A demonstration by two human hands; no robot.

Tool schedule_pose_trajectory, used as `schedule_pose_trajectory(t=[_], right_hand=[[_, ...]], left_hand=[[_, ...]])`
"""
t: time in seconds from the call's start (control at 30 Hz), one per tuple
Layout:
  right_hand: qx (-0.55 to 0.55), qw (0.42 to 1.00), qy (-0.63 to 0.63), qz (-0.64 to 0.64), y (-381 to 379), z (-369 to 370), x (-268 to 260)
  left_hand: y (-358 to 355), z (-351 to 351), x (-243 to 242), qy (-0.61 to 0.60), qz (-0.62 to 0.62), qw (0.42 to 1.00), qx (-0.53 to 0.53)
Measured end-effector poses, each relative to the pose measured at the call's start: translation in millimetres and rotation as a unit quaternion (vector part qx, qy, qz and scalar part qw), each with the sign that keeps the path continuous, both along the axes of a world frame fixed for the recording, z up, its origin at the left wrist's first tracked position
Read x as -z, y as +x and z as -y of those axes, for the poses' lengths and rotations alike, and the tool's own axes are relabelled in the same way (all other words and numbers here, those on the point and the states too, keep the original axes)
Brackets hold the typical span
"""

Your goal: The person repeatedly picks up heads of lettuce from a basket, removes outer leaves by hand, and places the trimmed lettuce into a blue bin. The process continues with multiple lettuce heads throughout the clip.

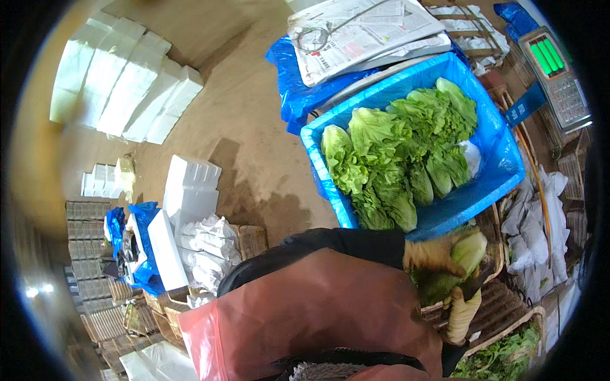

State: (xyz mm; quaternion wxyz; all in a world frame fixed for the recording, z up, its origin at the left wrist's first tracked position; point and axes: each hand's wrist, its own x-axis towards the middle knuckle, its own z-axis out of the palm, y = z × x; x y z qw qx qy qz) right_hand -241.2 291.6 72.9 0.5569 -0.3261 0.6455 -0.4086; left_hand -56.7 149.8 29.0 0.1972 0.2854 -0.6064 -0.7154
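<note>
My left hand (431, 257), in a yellowish work glove, grips a head of romaine-type lettuce (469, 252), its pale base pointing up and to the right. Just below is my right hand (461, 309), also gloved, close against the lettuce's lower side. Its fingers are partly hidden in shadow, so its grip is unclear. Beyond my left forearm stands a crate lined with blue plastic (498, 188). Several lettuce heads (381, 138) lie in it, filling its left and upper parts. A white object (471, 159) shows beside them.
Loose trimmed leaves (500, 355) fill a crate at lower right. A digital scale display (555, 78) stands at upper right. Newspaper (352, 43) lies behind the lined crate. White bags (536, 233) lie right. White foam boxes (190, 190) and stacked crates (88, 238) stand left.
</note>
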Motion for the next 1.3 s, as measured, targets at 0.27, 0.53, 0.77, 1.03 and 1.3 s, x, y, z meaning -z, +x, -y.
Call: schedule_pose_trajectory(t=[0.27,0.53,0.77,1.03,1.3], right_hand=[[0.029,0.998,0.027,-0.048,12,1,10],[0.074,0.989,0.124,0.011,6,-27,60],[-0.010,0.975,0.220,0.030,19,-85,69],[0.203,0.807,0.217,-0.510,-136,-206,28],[0.367,0.715,0.221,-0.553,-313,-224,-9]], left_hand=[[56,135,19,-0.587,0.128,0.798,-0.035],[45,115,110,-0.289,0.356,0.834,0.306],[53,108,128,-0.333,0.301,0.872,0.195],[34,23,52,-0.490,0.214,0.838,-0.110],[-107,-116,29,-0.372,-0.008,0.928,0.010]])
